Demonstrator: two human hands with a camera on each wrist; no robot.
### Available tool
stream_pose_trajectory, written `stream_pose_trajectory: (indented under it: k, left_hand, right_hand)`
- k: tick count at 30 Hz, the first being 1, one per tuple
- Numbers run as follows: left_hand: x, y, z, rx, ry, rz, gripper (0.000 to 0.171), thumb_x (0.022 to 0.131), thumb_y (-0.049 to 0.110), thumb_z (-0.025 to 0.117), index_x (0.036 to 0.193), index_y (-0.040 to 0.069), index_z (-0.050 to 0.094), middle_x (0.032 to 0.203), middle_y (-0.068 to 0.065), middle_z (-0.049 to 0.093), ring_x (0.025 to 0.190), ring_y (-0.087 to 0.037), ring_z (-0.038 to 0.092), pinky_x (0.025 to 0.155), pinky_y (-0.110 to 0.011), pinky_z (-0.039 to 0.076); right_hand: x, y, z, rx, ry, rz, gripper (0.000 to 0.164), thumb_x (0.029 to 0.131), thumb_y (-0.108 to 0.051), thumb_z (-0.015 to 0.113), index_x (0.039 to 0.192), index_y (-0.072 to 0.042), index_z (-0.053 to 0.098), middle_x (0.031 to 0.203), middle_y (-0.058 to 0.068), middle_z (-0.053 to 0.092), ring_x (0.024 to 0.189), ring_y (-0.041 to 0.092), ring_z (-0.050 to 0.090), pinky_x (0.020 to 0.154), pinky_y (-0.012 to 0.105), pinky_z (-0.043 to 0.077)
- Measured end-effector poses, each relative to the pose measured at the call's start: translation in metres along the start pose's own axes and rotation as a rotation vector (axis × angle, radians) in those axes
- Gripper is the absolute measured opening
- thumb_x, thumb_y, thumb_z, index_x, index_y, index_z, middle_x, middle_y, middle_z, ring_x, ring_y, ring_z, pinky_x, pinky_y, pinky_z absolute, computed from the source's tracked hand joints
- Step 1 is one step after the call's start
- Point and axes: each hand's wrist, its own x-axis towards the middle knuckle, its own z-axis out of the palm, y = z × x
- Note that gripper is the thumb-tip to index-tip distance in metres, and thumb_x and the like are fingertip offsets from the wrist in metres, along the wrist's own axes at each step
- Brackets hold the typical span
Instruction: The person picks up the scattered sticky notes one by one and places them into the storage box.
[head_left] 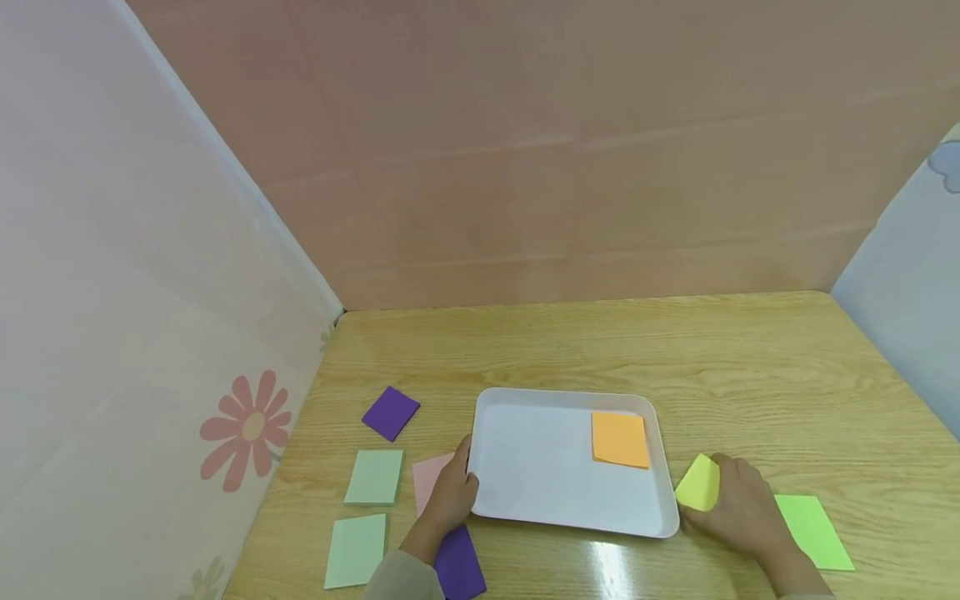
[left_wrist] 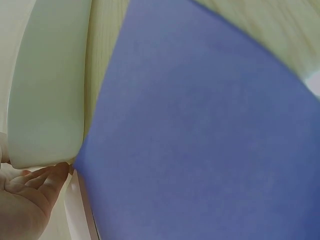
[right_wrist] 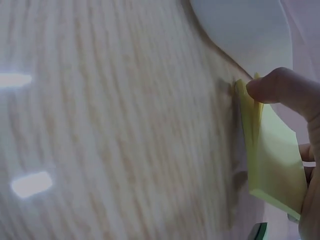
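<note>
A white tray (head_left: 536,467) lies on the wooden table, with an orange sticky note pad (head_left: 620,439) inside near its right end. My left hand (head_left: 450,493) grips the tray's left side; in the left wrist view the fingers (left_wrist: 52,182) reach under the tray's corner. Just outside the tray's right side, my right hand (head_left: 738,508) pinches a yellow sticky note pad (head_left: 699,483). In the right wrist view this yellow pad (right_wrist: 277,155) stands tilted over the table, the thumb on its near edge and a few sheets parted there.
Left of the tray are a purple pad (head_left: 391,413), two pale green pads (head_left: 374,477), a pink pad (head_left: 430,479) partly behind my left hand, and another purple pad (head_left: 461,567) by my wrist. A bright green pad (head_left: 813,532) lies beside my right forearm. Covered walls (head_left: 570,208) enclose the table (head_left: 600,342).
</note>
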Motion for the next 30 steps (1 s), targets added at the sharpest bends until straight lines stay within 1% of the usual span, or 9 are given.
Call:
stream_pose_trajectory:
  k: [4, 9, 12, 13, 16, 19, 22, 25, 30]
  left_hand:
    - [0.000, 0.000, 0.000, -0.007, -0.005, -0.018, 0.056, 0.088, -0.003, 0.034, 0.143, -0.002, 0.023, 0.140, -0.021, 0.038, 0.127, -0.035, 0.037, 0.103, -0.050, 0.031]
    - [0.000, 0.000, 0.000, -0.005, -0.005, -0.019, 0.056, 0.088, -0.004, 0.034, 0.142, -0.003, 0.023, 0.139, -0.022, 0.039, 0.127, -0.036, 0.038, 0.103, -0.050, 0.031]
    - [-0.001, 0.000, -0.001, -0.008, -0.005, -0.012, 0.056, 0.087, -0.005, 0.034, 0.142, -0.002, 0.023, 0.139, -0.022, 0.039, 0.127, -0.037, 0.037, 0.103, -0.051, 0.031]
    - [-0.001, 0.000, -0.001, -0.010, -0.005, -0.012, 0.056, 0.087, -0.005, 0.034, 0.142, -0.002, 0.023, 0.139, -0.022, 0.039, 0.127, -0.037, 0.037, 0.103, -0.051, 0.031]
    - [-0.001, 0.001, -0.001, -0.018, -0.007, -0.014, 0.056, 0.087, -0.005, 0.034, 0.142, -0.002, 0.024, 0.139, -0.022, 0.039, 0.127, -0.037, 0.037, 0.103, -0.051, 0.030]
    - [-0.002, 0.001, -0.001, -0.011, -0.005, -0.019, 0.056, 0.087, -0.005, 0.035, 0.142, -0.003, 0.024, 0.138, -0.023, 0.040, 0.126, -0.037, 0.037, 0.103, -0.051, 0.031]
    - [-0.002, 0.001, 0.000, -0.004, -0.003, -0.022, 0.057, 0.086, -0.005, 0.035, 0.142, -0.003, 0.024, 0.137, -0.024, 0.040, 0.126, -0.038, 0.038, 0.103, -0.051, 0.031]
    - [-0.002, 0.001, 0.000, -0.002, -0.006, -0.024, 0.057, 0.086, -0.005, 0.035, 0.142, -0.004, 0.023, 0.138, -0.025, 0.039, 0.126, -0.039, 0.037, 0.103, -0.051, 0.031]
    - [-0.003, 0.002, 0.000, 0.001, -0.004, -0.013, 0.058, 0.086, -0.005, 0.034, 0.143, -0.003, 0.021, 0.139, -0.023, 0.037, 0.127, -0.038, 0.036, 0.103, -0.051, 0.030]
  right_hand:
    - [0.003, -0.001, -0.006, -0.003, 0.002, 0.013, 0.080, 0.051, -0.030, 0.080, 0.106, 0.014, 0.045, 0.080, 0.015, 0.049, 0.070, 0.026, 0.043, 0.055, 0.029, 0.032]
    - [0.006, -0.003, -0.011, 0.007, -0.023, 0.035, 0.083, 0.053, -0.031, 0.080, 0.109, 0.017, 0.042, 0.080, 0.016, 0.047, 0.070, 0.025, 0.043, 0.054, 0.028, 0.031]
    - [0.007, -0.005, -0.013, 0.022, -0.020, 0.044, 0.074, 0.053, -0.030, 0.080, 0.102, 0.013, 0.045, 0.076, 0.012, 0.046, 0.068, 0.023, 0.042, 0.054, 0.027, 0.031]
    - [0.008, -0.005, -0.013, 0.030, -0.015, 0.045, 0.069, 0.053, -0.029, 0.080, 0.098, 0.011, 0.047, 0.074, 0.010, 0.046, 0.066, 0.022, 0.041, 0.054, 0.027, 0.031]
    - [0.009, -0.006, -0.014, 0.041, 0.000, 0.038, 0.064, 0.052, -0.028, 0.081, 0.093, 0.009, 0.049, 0.072, 0.008, 0.045, 0.065, 0.020, 0.040, 0.054, 0.027, 0.031]
    - [0.010, -0.006, -0.016, 0.052, -0.005, 0.040, 0.070, 0.053, -0.028, 0.080, 0.099, 0.012, 0.047, 0.075, 0.010, 0.047, 0.067, 0.022, 0.042, 0.056, 0.029, 0.032]
    - [0.011, -0.008, -0.019, 0.060, -0.028, 0.064, 0.078, 0.057, -0.031, 0.080, 0.108, 0.015, 0.043, 0.081, 0.014, 0.048, 0.071, 0.025, 0.044, 0.057, 0.029, 0.033]
    - [0.014, -0.010, -0.022, 0.075, -0.050, 0.081, 0.079, 0.060, -0.034, 0.079, 0.111, 0.015, 0.042, 0.085, 0.017, 0.050, 0.075, 0.027, 0.046, 0.058, 0.030, 0.035]
    - [0.020, -0.016, -0.026, 0.088, -0.060, 0.078, 0.080, 0.061, -0.035, 0.078, 0.111, 0.016, 0.042, 0.084, 0.015, 0.050, 0.074, 0.027, 0.045, 0.057, 0.029, 0.034]
